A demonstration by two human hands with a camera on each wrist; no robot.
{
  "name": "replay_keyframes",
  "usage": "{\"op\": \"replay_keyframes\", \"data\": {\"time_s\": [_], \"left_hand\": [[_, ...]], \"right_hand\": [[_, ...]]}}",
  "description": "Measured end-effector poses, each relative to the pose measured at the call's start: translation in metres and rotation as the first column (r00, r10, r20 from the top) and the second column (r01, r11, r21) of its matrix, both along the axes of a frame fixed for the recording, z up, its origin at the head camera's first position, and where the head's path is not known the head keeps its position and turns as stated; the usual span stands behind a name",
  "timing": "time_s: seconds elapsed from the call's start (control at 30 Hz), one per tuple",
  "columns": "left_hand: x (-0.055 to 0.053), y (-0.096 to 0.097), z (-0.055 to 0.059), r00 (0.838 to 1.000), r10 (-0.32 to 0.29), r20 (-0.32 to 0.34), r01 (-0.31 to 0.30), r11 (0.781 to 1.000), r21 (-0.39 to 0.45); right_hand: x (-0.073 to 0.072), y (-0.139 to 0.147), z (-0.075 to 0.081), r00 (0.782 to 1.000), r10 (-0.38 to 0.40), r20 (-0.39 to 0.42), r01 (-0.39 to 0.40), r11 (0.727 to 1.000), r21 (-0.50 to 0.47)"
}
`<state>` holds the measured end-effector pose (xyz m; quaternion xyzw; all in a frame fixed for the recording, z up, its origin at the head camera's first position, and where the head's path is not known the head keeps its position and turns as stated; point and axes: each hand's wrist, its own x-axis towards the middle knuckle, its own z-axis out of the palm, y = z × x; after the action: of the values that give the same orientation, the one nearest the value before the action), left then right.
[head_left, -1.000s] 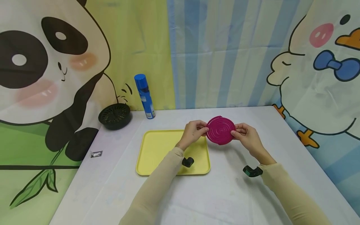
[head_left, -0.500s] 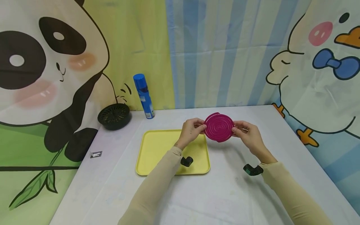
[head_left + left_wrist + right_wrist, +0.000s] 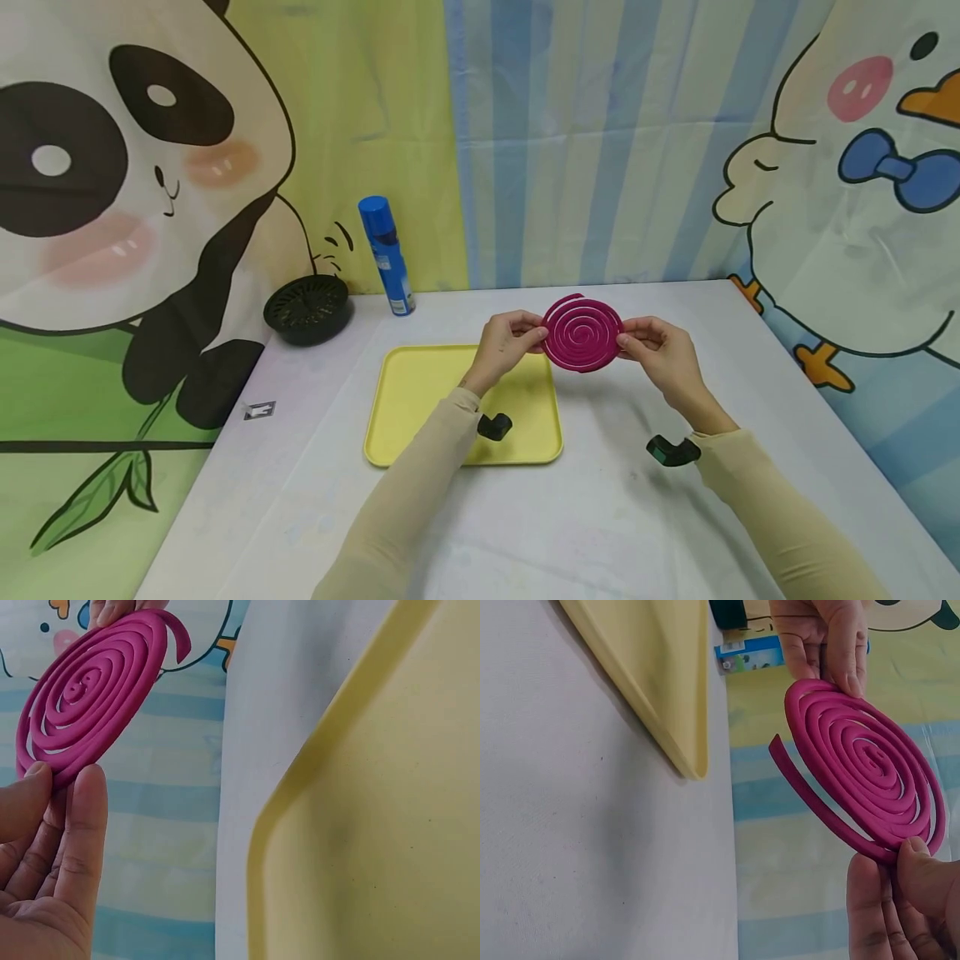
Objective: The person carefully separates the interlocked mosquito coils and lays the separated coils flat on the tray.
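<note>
A magenta mosquito coil (image 3: 582,335) is held up above the table, its spiral face toward the head camera. My left hand (image 3: 504,348) pinches its left edge between thumb and fingers. On the opposite edge my right hand (image 3: 666,357) pinches it the same way. Narrow gaps show between the rings of the coil (image 3: 866,761), and its outer end stands away from the rest in the right wrist view. The left wrist view shows my left thumb (image 3: 26,801) on the near face, with fingers behind. A yellow tray (image 3: 408,400) lies below my left forearm.
A black slotted round dish (image 3: 307,312) stands at the back left of the white table (image 3: 600,517). Beside it is an upright blue spray can (image 3: 387,257). A small printed label (image 3: 259,410) lies near the left edge. Printed curtains hang behind.
Both hands have lifted the mosquito coil slightly and shifted it a little left. Its face has tilted, and gaps between the rings now show more clearly.
</note>
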<state>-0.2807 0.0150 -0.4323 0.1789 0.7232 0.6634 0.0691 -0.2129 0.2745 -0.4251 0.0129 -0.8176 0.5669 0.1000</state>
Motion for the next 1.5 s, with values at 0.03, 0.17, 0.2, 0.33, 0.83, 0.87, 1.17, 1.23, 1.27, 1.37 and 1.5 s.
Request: {"op": "replay_keyframes", "data": {"time_s": [0.03,0.17,0.2,0.33,0.83,0.87,1.17,1.23,1.27,1.37,1.5], "left_hand": [[0.0002,-0.0004,0.0004,1.0,-0.003,0.004,0.003,1.0,0.005],[0.0012,-0.0016,0.0021,1.0,-0.017,0.013,0.016,1.0,0.017],[0.0015,-0.0018,0.0025,1.0,-0.02,0.014,0.02,1.0,0.021],[0.0021,-0.0023,0.0034,0.999,-0.032,0.015,0.031,0.999,0.044],[0.0023,-0.004,0.0047,0.998,-0.051,0.04,0.047,0.994,0.098],[0.002,-0.0039,0.0047,0.998,-0.05,0.042,0.045,0.994,0.099],[0.0032,-0.0064,0.0063,0.998,-0.023,0.051,0.02,0.997,0.073],[0.0033,-0.0069,0.0059,0.999,-0.02,0.048,0.017,0.997,0.071],[0.0033,-0.0073,0.0058,0.999,-0.018,0.045,0.015,0.997,0.072],[0.003,-0.0077,0.0052,0.999,-0.013,0.029,0.011,0.997,0.073],[0.0034,-0.0084,0.0051,1.0,-0.006,0.003,0.006,0.998,0.067]], "right_hand": [[0.0003,-0.0001,0.0003,1.0,-0.001,0.0,0.001,1.0,0.001],[0.001,0.0003,0.001,1.0,-0.002,-0.003,0.003,1.0,0.007],[0.001,0.0004,0.0012,1.0,-0.003,-0.005,0.003,1.0,0.007],[0.0014,0.0008,0.0025,1.0,-0.005,-0.017,0.005,1.0,0.006],[0.0023,0.0015,0.0045,0.998,0.012,-0.054,-0.012,1.0,-0.001],[0.0024,0.0016,0.0048,0.998,0.015,-0.058,-0.015,1.0,-0.002],[0.0028,-0.0009,0.0051,0.998,0.023,-0.058,-0.023,1.0,0.001],[0.0024,-0.0014,0.0045,0.998,0.024,-0.057,-0.024,1.0,0.002],[0.0022,-0.0017,0.0043,0.998,0.025,-0.056,-0.025,1.0,0.002],[0.0016,-0.0025,0.0039,0.998,0.028,-0.055,-0.028,1.0,0.005],[0.0009,-0.0033,0.0038,0.998,0.037,-0.056,-0.037,0.999,0.002]]}}
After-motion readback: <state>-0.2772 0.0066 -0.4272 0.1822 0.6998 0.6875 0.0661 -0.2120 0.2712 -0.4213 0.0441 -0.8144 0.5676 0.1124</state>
